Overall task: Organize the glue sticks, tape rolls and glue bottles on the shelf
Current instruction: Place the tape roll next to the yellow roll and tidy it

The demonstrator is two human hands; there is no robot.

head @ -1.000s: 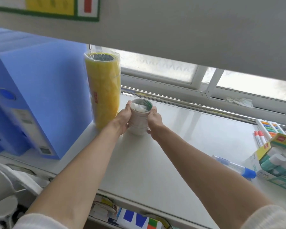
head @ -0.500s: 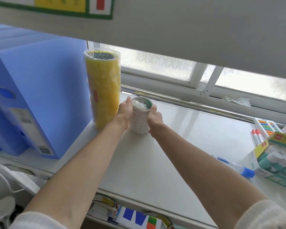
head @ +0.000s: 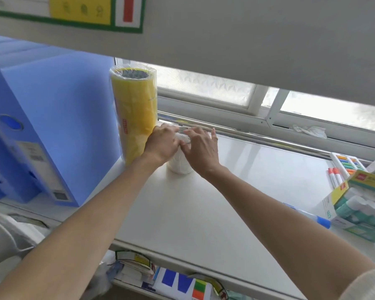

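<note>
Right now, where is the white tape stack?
In the head view, the white tape stack stands on the shelf left of centre, right beside the tall yellow tape stack, with the left hand and right hand on its top.

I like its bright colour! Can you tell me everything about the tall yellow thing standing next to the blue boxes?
The tall yellow stack of tape rolls is a cylinder sealed in clear, shiny plastic wrap that crinkles at the top, where a dark hollow core shows. A small red label runs down its side. It stands upright on the white shelf, right beside the blue file boxes; whether they touch cannot be told. The left hand rests against its lower right side.
</note>
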